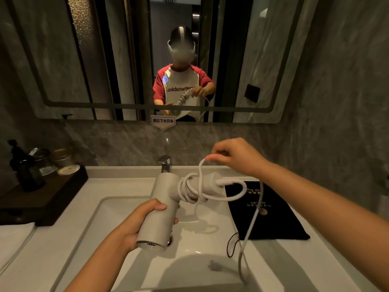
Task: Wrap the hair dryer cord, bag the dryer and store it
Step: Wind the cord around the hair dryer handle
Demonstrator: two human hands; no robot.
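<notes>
A pale grey hair dryer [162, 207] hangs over the white sink [88, 226], its barrel gripped by my left hand [136, 224]. Its white cord [190, 187] is coiled several times around the handle, which points right. My right hand [235, 155] pinches a loop of the cord above the handle. The loose rest of the cord drops past my right forearm, and the plug [216, 266] lies in the basin. A black drawstring bag [267, 213] with gold print lies flat on the counter right of the sink.
A chrome tap [165, 164] stands behind the basin. A dark wooden tray [42, 197] with bottles and jars sits on the left counter, a folded white towel [14, 239] in front of it. A mirror [84, 60] covers the wall ahead.
</notes>
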